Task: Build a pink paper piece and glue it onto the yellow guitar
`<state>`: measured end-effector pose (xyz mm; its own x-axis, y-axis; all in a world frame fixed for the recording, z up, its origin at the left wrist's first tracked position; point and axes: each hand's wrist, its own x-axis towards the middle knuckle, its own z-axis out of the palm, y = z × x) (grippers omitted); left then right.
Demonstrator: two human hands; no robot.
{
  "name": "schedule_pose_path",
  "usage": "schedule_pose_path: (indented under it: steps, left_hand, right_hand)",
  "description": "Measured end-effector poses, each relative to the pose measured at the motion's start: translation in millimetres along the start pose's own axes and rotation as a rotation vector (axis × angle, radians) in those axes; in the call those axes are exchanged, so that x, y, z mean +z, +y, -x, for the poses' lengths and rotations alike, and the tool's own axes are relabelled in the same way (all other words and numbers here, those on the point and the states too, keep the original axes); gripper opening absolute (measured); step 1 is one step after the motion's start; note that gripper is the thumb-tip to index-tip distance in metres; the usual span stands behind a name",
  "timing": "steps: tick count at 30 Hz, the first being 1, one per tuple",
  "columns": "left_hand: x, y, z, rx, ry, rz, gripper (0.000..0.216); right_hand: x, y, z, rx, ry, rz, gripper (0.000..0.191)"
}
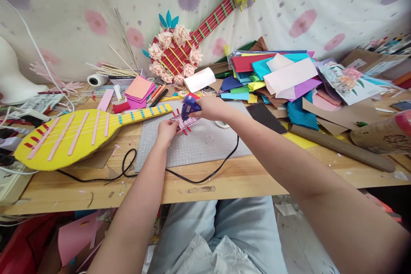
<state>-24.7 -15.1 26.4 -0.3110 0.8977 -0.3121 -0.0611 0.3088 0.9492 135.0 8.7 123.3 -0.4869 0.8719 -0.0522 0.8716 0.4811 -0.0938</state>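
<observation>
My right hand [209, 108] is closed around a blue hot glue gun [189, 106], its nozzle tilted down over a small pink piece [191, 123] with red strips sticking out at its sides. With pinched fingers my left hand [168, 131] grips the left end of that pink piece. Both hands work above a grey cutting mat [192, 150]. Left of them lies a yellow pipa-shaped paper instrument [73, 132] with pink and blue strips, its neck reaching onto the mat. Whether the nozzle touches the pink piece is too small to tell.
A red paper instrument with pink flowers [173, 58] leans on the back curtain. Coloured paper sheets [272, 72] pile up at the right, near a black phone [266, 118] and a wooden stick [343, 147]. A black cable [205, 179] loops along the table's front.
</observation>
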Motion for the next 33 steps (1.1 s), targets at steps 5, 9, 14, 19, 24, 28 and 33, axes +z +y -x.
schedule_pose_path:
  steps: [5, 9, 14, 19, 24, 28, 33]
  left_hand:
    - [0.5, -0.7, -0.3, 0.002, 0.009, -0.002, 0.01]
    - [0.8, -2.5, -1.8, 0.02, 0.026, -0.012, 0.011]
    - [1.0, -2.3, -1.6, 0.014, 0.02, 0.003, 0.014]
    - [0.7, -2.3, -1.4, 0.011, 0.011, 0.016, 0.012]
    - [-0.1, -5.1, -5.0, 0.036, 0.035, -0.021, 0.01]
    - [-0.2, -5.1, -5.0, 0.028, 0.016, 0.006, 0.009]
    - [0.7, -2.8, -0.9, 0.041, 0.025, 0.035, 0.01]
  right_hand:
    - [0.2, -2.0, 0.9, 0.012, 0.037, -0.021, 0.047]
    - [0.1, -3.5, 0.4, 0.043, 0.044, -0.043, 0.046]
    - [3.3, -4.0, -2.1, 0.043, 0.073, -0.035, 0.049]
    - [2.1, -2.6, -2.0, 0.024, 0.042, -0.013, 0.048]
    - [-1.3, -2.6, 0.2, -0.003, 0.011, 0.005, 0.047]
    - [-2.0, -1.1, 2.3, 0.0, 0.024, -0.021, 0.047]
    - [-0.3, 5.8, 4.5, 0.029, 0.101, -0.114, 0.047]
